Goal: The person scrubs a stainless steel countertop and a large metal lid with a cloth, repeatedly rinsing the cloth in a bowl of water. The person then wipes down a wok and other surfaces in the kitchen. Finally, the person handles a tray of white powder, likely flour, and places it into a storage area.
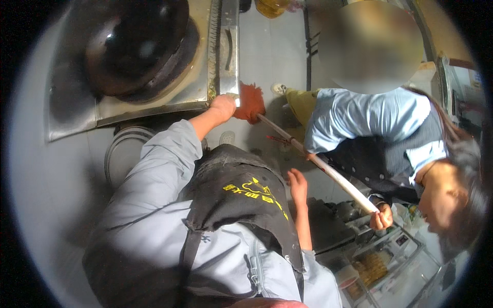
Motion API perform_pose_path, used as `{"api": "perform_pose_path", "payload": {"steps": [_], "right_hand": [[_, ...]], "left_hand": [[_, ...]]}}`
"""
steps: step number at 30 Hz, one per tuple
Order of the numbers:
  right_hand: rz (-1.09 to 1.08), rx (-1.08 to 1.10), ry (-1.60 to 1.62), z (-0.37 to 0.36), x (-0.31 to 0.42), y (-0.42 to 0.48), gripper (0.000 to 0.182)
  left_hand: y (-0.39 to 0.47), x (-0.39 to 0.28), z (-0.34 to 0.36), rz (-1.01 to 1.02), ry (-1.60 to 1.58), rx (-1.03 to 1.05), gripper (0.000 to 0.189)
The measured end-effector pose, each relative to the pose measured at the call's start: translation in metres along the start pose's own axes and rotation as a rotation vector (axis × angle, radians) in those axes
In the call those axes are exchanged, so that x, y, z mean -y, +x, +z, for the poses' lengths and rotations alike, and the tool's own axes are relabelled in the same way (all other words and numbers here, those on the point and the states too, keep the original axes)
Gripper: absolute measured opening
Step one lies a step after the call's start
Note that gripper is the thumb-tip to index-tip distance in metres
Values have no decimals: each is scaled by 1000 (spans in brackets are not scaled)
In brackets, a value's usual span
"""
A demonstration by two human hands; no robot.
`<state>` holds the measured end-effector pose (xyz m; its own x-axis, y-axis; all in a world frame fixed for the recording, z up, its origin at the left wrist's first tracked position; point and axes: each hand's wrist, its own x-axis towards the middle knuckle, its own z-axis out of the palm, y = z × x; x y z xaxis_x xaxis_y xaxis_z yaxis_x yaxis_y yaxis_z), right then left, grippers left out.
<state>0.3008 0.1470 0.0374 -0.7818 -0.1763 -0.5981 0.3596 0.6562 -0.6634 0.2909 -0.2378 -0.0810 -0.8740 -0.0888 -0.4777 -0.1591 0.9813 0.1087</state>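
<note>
My left hand (223,107) is at the front corner of a steel wok stove (196,90), its fingers bent over a small pale cloth-like thing (233,96) that is mostly covered. Food scraps (212,91) lie in the stove's gutter close to my fingers. My right hand (298,185) hangs beside my black apron (231,188), fingers loosely apart and holding nothing. Between my right hand and a co-worker runs the pale handle (339,179) of a mop. Its red-brown mop head (249,103) rests on the floor just past my left hand.
A large dark wok (134,46) sits tilted on the stove. Below the stove's front stands a round lidded bin (129,154). At the right, a co-worker (369,123) bends over, gripping the mop handle. Food containers (371,267) stand at lower right; yellow liquid fills a container (272,7) at the top.
</note>
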Motion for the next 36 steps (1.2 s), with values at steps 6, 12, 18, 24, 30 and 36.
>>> {"api": "perform_pose_path", "payload": {"steps": [6, 12, 18, 24, 30, 36], "right_hand": [[-86, 65, 109, 23, 26, 35, 30], [-80, 119, 167, 42, 75, 60, 29], [-201, 144, 238, 56, 134, 100, 29], [-321, 253, 155, 68, 230, 179, 31], [-406, 320, 65, 68, 299, 260, 30], [-236, 253, -34, 4, 247, 425, 28]], "left_hand": [[7, -2, -11, 64, -13, 63, 22], [6, 8, -9, 68, -106, 53, 23], [6, 13, 6, 50, -138, 3, 20], [5, 7, 8, 23, -140, -119, 20], [19, 8, 0, -34, -86, -20, 22], [21, 12, -9, -69, -474, -79, 21]]}}
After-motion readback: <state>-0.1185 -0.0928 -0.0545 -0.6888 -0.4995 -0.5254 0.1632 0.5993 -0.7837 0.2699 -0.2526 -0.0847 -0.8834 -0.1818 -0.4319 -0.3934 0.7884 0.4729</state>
